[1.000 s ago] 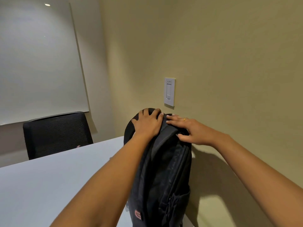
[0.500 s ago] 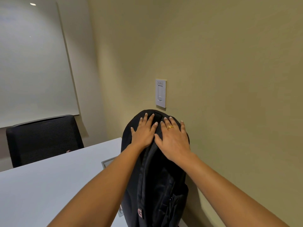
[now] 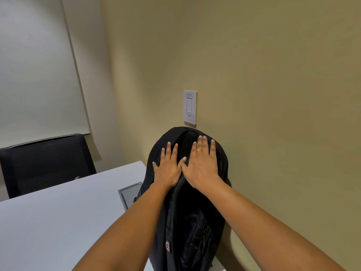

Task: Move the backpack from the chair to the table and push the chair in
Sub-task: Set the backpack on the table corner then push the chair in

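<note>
Leftmost, a large pale board (image 3: 37, 71) hangs on the far wall, and below it a black mesh chair (image 3: 46, 163) stands behind the far edge of the white table (image 3: 58, 222); only its backrest shows above the tabletop. Set flush into the table, nearer the middle, is a grey metal hatch (image 3: 130, 195), partly hidden by the left forearm and the bag.

Next comes the black backpack (image 3: 195, 222), standing upright on the right end of the table, just beside the olive wall (image 3: 273, 94). Whether it touches the wall cannot be told. A small reddish logo patch (image 3: 168, 246) sits low on its near side.

Both hands lie flat on the rounded top of the bag, fingers spread and nothing gripped. The left hand (image 3: 169, 169) rests on the left shoulder of the pack, palm down. The right hand (image 3: 201, 165) presses on the crown beside it, its thumb touching the left hand's index finger, and it wears a gold ring (image 3: 199, 150). Both forearms reach in from the bottom of the view.

Above the backpack, on the olive wall, a white switch plate (image 3: 190, 107) is mounted, with a small label at its top too fine to read.
</note>
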A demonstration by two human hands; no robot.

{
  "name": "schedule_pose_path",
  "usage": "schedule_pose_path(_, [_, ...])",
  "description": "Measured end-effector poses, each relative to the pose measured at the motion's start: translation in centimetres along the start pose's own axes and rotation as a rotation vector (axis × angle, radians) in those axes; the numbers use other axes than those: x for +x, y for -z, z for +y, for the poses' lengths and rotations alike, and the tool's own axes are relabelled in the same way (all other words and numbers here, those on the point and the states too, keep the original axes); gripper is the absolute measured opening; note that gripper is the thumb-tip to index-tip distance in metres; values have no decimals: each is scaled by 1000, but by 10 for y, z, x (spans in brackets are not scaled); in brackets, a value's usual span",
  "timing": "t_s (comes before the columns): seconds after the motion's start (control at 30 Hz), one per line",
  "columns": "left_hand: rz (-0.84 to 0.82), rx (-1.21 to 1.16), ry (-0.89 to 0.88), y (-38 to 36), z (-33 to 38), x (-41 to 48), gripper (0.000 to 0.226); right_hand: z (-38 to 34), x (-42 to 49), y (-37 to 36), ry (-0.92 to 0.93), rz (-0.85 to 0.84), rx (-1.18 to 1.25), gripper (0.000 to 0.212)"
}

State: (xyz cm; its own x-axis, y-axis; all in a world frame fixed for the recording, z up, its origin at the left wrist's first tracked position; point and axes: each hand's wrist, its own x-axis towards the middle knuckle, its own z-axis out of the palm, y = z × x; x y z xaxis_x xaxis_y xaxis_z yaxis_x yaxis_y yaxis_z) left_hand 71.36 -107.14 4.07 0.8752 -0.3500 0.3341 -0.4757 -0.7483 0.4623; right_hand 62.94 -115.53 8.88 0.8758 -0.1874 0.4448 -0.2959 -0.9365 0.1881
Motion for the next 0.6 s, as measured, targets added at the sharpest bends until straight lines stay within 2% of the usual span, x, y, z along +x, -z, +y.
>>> schedule_pose_path(0.37, [-11, 11, -7, 6, -1, -6, 59, 6, -6, -6, 42, 13, -85, 71])
schedule_pose_path(0.6, [-26, 29, 13, 11, -16, -23, 59, -4, -14, 5, 34, -36, 5, 69])
